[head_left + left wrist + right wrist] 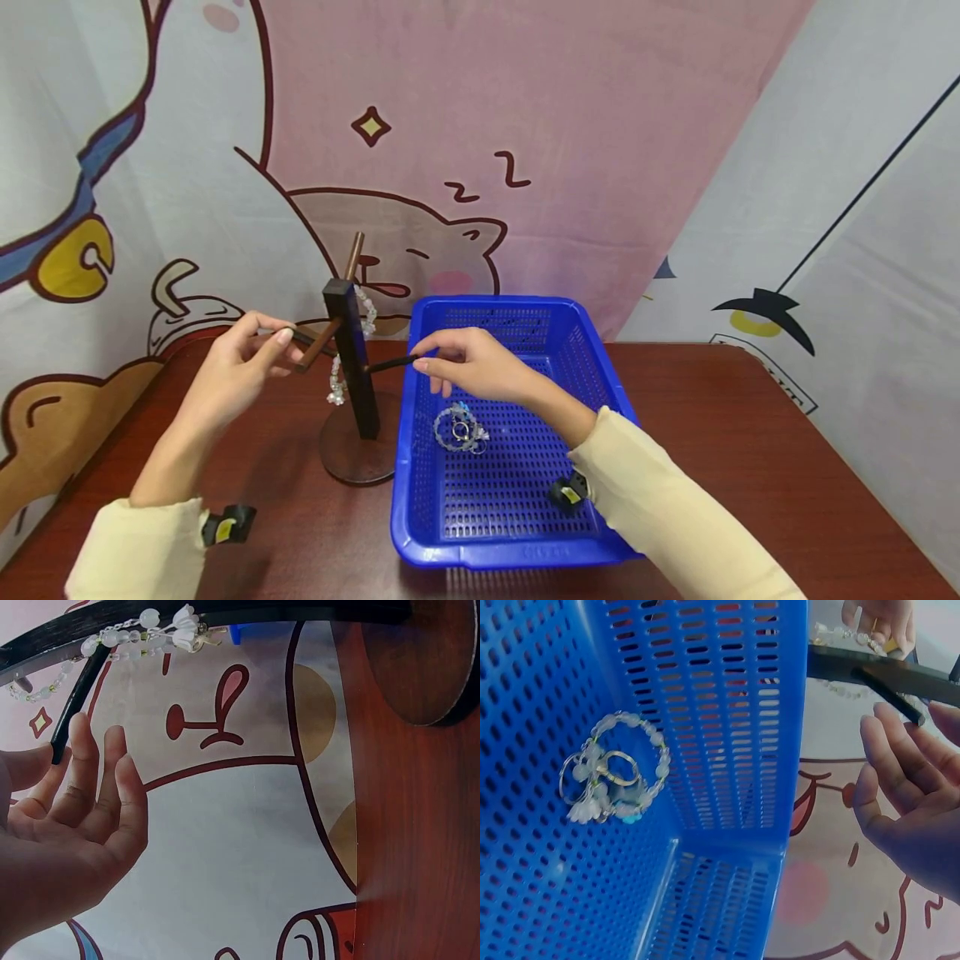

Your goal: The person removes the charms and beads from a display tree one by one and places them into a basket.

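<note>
A dark wooden jewelry stand [356, 375] with a round base and several pegs stands upright on the table. My left hand [234, 367] pinches the end of its dark left peg [75, 705] between thumb and forefinger. On the other side my right hand [480, 367] pinches the tip of the dark right peg [392, 363]. A clear beaded bracelet [337, 385] with a white flower charm [185, 630] hangs at the stand, partly hidden behind the post. More bracelets, a beaded one [662, 754] and a gold-coloured ring-like piece [621, 755], lie together in the blue basket [405, 467].
The blue basket's left wall stands close beside the stand's base, under my right forearm. Both rest on a reddish-brown table [697, 433]. Behind them hangs a cartoon-printed cloth [600, 150]. A brown peg [318, 346] points toward me, another [355, 257] rises behind the post.
</note>
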The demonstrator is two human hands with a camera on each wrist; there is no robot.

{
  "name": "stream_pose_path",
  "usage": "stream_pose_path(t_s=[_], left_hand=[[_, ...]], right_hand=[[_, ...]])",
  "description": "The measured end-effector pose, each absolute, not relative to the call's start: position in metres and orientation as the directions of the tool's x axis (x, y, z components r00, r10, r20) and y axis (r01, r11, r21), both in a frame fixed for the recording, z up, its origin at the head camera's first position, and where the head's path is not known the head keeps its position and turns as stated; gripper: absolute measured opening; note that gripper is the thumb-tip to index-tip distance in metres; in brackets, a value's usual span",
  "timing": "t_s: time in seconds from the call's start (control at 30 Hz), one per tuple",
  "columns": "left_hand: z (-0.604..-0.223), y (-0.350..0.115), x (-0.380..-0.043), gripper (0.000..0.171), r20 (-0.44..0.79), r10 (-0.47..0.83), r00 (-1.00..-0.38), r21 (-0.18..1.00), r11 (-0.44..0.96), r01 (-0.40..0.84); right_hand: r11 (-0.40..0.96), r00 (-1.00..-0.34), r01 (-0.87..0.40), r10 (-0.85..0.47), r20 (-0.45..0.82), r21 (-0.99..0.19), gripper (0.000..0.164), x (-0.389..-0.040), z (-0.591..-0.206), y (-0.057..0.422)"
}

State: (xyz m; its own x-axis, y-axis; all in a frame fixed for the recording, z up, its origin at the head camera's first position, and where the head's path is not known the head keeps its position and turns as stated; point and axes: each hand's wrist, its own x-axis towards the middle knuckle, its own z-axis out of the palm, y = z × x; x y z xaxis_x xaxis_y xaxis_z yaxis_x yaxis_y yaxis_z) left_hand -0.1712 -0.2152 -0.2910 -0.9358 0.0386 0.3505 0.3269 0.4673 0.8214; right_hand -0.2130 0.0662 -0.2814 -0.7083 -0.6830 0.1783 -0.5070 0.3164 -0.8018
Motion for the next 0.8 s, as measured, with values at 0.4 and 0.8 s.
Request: stream_pose_path(t_s=[0.4,0.8], left_hand=[[-0.292,-0.215,-0.171,0.025,0.35,0.024,-0.936,0.823,0.47,0.319],[-0.288,-0.207,-0.159,0.031,0.356,-0.068,-0.932,0.778,0.574,0.256]], right_hand=[[0.35,-0.703,-0.56,-0.681,0.206,-0.751,0.017,-0.213,-0.283,0.056],[0.347,-0.7,-0.57,-0.68,0.219,-0.744,0.016,-0.213,-0.282,0.057]])
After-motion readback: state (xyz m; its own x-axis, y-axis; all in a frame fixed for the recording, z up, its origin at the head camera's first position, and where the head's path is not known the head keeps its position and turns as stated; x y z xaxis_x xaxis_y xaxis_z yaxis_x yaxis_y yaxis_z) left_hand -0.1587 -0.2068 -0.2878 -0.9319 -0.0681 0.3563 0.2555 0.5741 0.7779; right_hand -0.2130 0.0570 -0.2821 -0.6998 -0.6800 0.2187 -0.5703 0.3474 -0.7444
